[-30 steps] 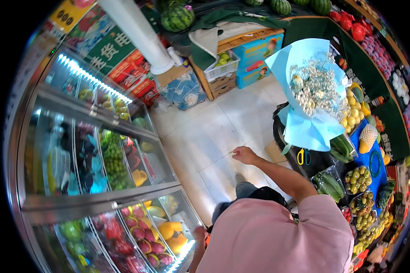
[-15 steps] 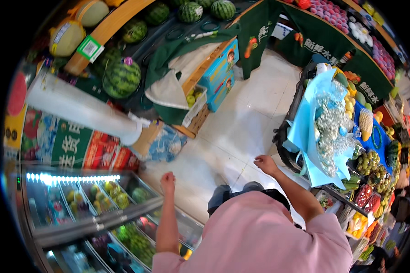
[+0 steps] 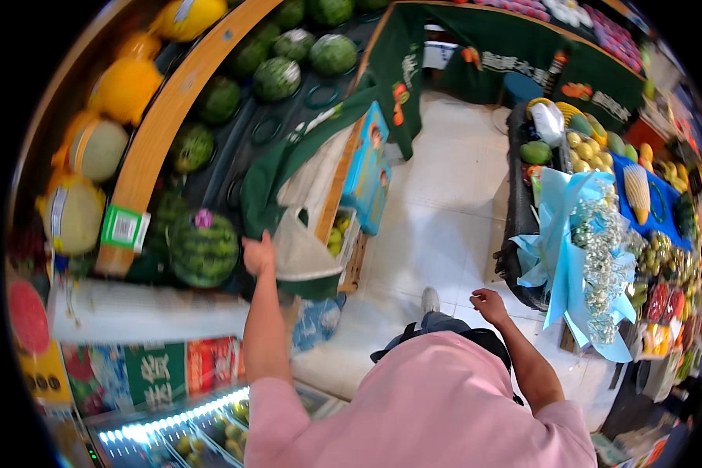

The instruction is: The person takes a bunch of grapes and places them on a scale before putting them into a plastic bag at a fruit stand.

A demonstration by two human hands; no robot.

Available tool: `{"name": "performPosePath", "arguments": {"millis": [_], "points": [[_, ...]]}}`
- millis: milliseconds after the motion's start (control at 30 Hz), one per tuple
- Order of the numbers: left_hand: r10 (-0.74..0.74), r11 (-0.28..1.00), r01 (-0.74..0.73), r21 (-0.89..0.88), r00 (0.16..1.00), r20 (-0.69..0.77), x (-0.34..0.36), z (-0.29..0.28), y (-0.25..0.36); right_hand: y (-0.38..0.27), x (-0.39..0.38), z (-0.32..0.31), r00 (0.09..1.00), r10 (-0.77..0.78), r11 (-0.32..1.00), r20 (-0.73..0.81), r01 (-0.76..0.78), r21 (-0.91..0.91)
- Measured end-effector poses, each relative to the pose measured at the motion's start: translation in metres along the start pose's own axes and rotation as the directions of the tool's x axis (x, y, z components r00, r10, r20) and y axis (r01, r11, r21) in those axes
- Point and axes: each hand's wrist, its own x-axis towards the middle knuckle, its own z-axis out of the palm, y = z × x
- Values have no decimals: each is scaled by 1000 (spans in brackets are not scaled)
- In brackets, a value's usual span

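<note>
My left hand is raised beside a large striped watermelon and the green cloth with its pale lining. Its fingers are apart and slightly bent; I cannot tell if they touch either. My right hand hangs over the tiled floor with loosely curled, separated fingers and nothing in it. It is nearest to the dark-edged display stand at right, where a light-blue wrapped bouquet of small white flowers lies.
Watermelons and yellow melons fill shelves at upper left, near blue boxes and a fruit crate. A lit fridge is at lower left. A blue stool stands by the green-draped display at the back.
My view has swung from the fridges toward the melon shelves and aisle. My left hand has risen forward to the watermelon and cloth. The bouquet now appears lower at right.
</note>
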Motion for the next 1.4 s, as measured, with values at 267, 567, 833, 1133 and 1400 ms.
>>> {"name": "performPosePath", "arguments": {"millis": [267,567,833,1133,1400], "points": [[427,844,-410,-345,904,-29,50,61,-81,-53,100,73,983,-183,972,34,186,-145],[659,543,-591,-597,740,-133,-27,-31,71,-57,105,113,966,88,858,244,51,-510],[970,232,-442,-866,174,172,-90,80,131,-55,83,134,836,16,910,549,215,-354],[661,216,-698,-683,-411,628,-130,144,81,-82,26,144,920,324,913,221,-243,-327],[736,225,-499,-837,-476,482,-120,161,44,-134,9,124,911,361,875,198,-258,-409]]}}
